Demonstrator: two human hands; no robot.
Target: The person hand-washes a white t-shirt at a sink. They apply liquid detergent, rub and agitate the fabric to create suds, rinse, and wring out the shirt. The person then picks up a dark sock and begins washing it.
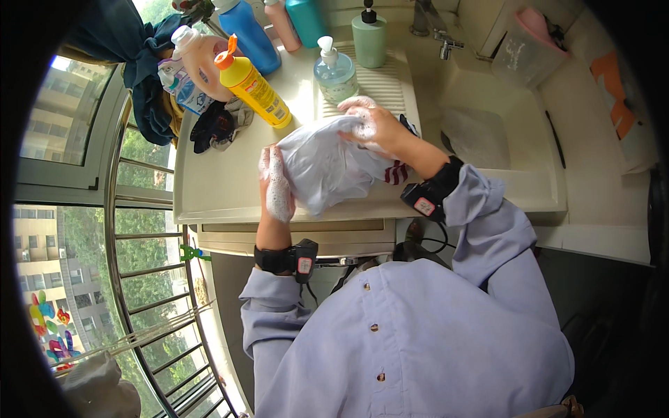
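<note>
A wet white cloth garment (326, 162) is stretched between my two hands above the pale washing counter (225, 193). My left hand (276, 183), covered in suds along its back, grips the garment's left edge. At the upper right edge, my right hand (370, 125) pinches the fabric, with foam on its fingers and thumb. A dark red and white striped part (396, 173) shows under my right forearm; whether it belongs to the same garment I cannot tell. The ribbed washboard surface (384, 89) lies partly hidden behind my right hand.
A yellow squeeze bottle (256, 94) and a clear pump bottle (335, 76) stand close beyond the garment. A green pump bottle (369, 39) is farther back. Small dark cloths (214, 125) lie at left. The sink basin (481, 125) with a faucet (444, 44) is at right.
</note>
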